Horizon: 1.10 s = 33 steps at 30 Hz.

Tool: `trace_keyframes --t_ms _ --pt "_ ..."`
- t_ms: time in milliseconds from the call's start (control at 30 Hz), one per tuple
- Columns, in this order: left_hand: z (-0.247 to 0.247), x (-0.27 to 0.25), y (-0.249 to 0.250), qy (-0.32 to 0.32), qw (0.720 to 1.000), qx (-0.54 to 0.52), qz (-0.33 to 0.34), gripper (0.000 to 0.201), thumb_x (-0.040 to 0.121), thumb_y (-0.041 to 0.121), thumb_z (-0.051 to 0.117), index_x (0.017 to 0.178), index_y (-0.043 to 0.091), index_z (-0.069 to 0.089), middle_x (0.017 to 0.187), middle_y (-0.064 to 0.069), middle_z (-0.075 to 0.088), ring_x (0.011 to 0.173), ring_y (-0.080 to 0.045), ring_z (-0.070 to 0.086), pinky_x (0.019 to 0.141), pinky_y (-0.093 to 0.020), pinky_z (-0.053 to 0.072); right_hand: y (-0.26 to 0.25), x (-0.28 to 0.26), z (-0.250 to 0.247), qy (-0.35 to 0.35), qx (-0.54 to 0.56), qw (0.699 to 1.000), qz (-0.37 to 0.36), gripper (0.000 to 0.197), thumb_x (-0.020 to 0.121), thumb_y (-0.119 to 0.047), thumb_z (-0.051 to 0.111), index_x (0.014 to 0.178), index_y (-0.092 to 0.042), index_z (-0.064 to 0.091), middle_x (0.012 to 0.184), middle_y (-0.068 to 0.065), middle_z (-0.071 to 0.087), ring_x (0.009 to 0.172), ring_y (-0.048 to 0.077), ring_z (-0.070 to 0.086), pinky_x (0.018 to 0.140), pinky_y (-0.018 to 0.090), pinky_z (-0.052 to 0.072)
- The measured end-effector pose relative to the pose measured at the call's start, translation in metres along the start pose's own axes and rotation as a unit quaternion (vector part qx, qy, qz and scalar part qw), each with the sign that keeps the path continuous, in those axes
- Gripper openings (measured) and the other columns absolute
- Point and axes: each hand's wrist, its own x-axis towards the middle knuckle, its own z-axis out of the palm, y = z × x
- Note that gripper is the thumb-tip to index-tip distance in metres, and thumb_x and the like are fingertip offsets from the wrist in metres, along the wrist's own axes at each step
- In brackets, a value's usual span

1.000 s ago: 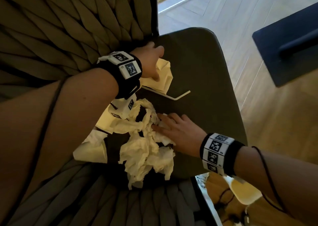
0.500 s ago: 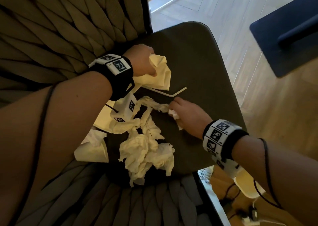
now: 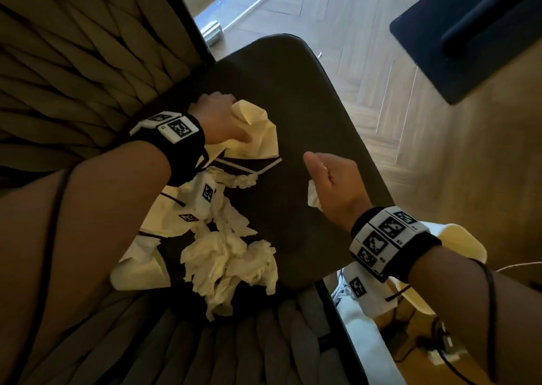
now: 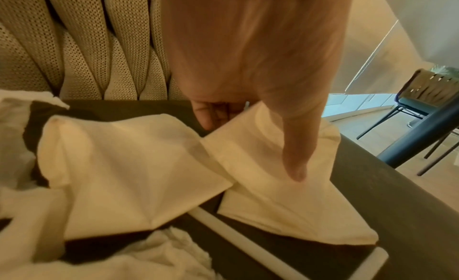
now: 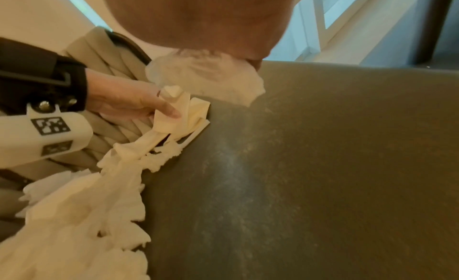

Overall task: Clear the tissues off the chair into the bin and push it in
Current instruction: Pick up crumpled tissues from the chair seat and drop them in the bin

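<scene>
My left hand [image 3: 218,120] grips a cream napkin [image 3: 255,133] at the back of the dark seat [image 3: 308,97]; in the left wrist view the thumb [image 4: 295,158] presses into the same napkin [image 4: 270,201]. My right hand [image 3: 331,183] is lifted over the seat's right half, fist curled round a small white tissue [image 3: 313,197], which shows under the palm [image 5: 206,81]. A heap of crumpled white tissues [image 3: 231,264] lies near the seat's front. More cream napkins [image 3: 140,270] lie to its left. The bin is not in view.
A white straw [image 3: 252,169] lies on the seat between the napkin and the heap. Woven armrests [image 3: 73,61] flank the seat. Wood floor [image 3: 440,179] and a dark blue rug [image 3: 469,32] lie to the right. Cables and a pale round object [image 3: 457,246] sit by my right wrist.
My right hand closed on a small tissue from the heap and lifted it up and to the right. My left hand tightened round the cream napkin and stayed in place.
</scene>
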Motion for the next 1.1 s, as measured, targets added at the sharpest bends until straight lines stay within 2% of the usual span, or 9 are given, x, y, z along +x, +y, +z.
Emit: trace_keyframes --t_ms 233,367,467,567,700,833,933,1000,1100 --pt "0.012 -0.006 0.008 0.018 0.997 -0.075 -0.024 0.076 0.066 0.034 0.082 0.131 0.022 0.043 0.127 -0.005 0.056 0.118 -0.027 0.052 0.096 -0.046 0.045 0.004 0.011 -0.006 0.084 0.095 0.985 0.115 0.041 0.100 -0.028 0.036 0.060 -0.017 0.042 0.056 -0.003 0.038 0.048 0.005 0.032 0.047 0.015 0.029" --pt "0.009 -0.008 0.013 -0.007 0.998 -0.066 -0.020 0.059 0.071 0.033 0.078 0.121 0.014 0.054 0.118 -0.008 0.060 0.107 -0.025 0.057 0.091 -0.042 0.048 0.003 0.017 -0.005 0.072 0.086 0.984 0.136 0.040 0.099 -0.031 0.037 0.067 -0.010 0.049 0.060 0.000 0.043 0.055 0.010 0.038 0.054 0.023 0.033" --pt "0.007 -0.009 0.016 -0.021 0.998 -0.056 -0.014 0.050 0.076 0.029 0.075 0.120 0.013 0.056 0.115 -0.009 0.061 0.105 -0.025 0.058 0.089 -0.039 0.047 0.001 0.033 -0.001 0.049 0.069 0.982 0.171 0.038 0.096 -0.034 0.042 0.085 -0.002 0.058 0.071 0.003 0.052 0.063 0.013 0.046 0.062 0.030 0.041" --pt "-0.001 -0.009 0.014 -0.024 0.997 -0.074 -0.002 0.043 0.079 0.022 0.073 0.118 0.012 0.059 0.115 -0.010 0.062 0.106 -0.025 0.059 0.090 -0.039 0.047 -0.002 0.058 0.000 0.021 0.045 0.978 0.202 0.025 0.092 -0.032 0.050 0.104 -0.011 0.059 0.091 0.002 0.062 0.074 0.012 0.056 0.067 0.028 0.045" --pt "-0.018 -0.012 0.004 -0.014 0.985 -0.171 -0.005 0.040 0.084 0.017 0.068 0.122 0.011 0.058 0.122 -0.009 0.061 0.108 -0.021 0.056 0.093 -0.035 0.044 -0.006 0.088 0.000 -0.048 -0.069 0.972 0.218 0.049 0.085 -0.035 0.064 0.126 -0.012 0.051 0.117 0.007 0.060 0.089 0.015 0.055 0.071 0.027 0.040" --pt "-0.042 -0.025 -0.008 -0.009 0.948 -0.319 -0.001 0.041 0.088 0.011 0.061 0.128 0.010 0.053 0.118 -0.005 0.059 0.105 -0.017 0.055 0.081 -0.025 0.047 -0.012 0.104 0.007 -0.097 -0.181 0.958 0.199 0.052 0.079 -0.044 0.069 0.118 -0.013 0.054 0.109 0.006 0.060 0.085 0.018 0.052 0.069 0.030 0.042" --pt "-0.060 -0.035 -0.022 -0.007 0.927 -0.375 -0.001 0.040 0.088 0.008 0.059 0.127 0.012 0.052 0.115 -0.001 0.059 0.101 -0.014 0.057 0.075 -0.021 0.045 -0.017 0.106 0.013 -0.102 -0.187 0.957 0.196 0.027 0.087 -0.037 0.060 0.103 -0.015 0.056 0.095 0.003 0.057 0.073 0.015 0.052 0.056 0.024 0.037" --pt "-0.067 -0.036 -0.036 -0.031 0.934 -0.354 -0.019 0.038 0.085 0.007 0.064 0.121 0.014 0.056 0.112 -0.002 0.060 0.105 -0.019 0.058 0.085 -0.029 0.047 -0.021 0.106 0.014 -0.093 -0.162 0.964 0.191 0.013 0.091 -0.029 0.053 0.092 -0.017 0.056 0.089 0.002 0.058 0.070 0.015 0.053 0.050 0.023 0.030" --pt "-0.064 -0.034 -0.055 -0.109 0.976 -0.180 -0.056 0.036 0.079 0.013 0.073 0.112 0.012 0.062 0.115 -0.009 0.063 0.107 -0.027 0.059 0.093 -0.037 0.047 -0.025 0.105 0.013 -0.059 -0.100 0.976 0.182 0.013 0.092 -0.026 0.050 0.093 -0.016 0.059 0.092 0.003 0.060 0.081 0.019 0.058 0.063 0.025 0.039"
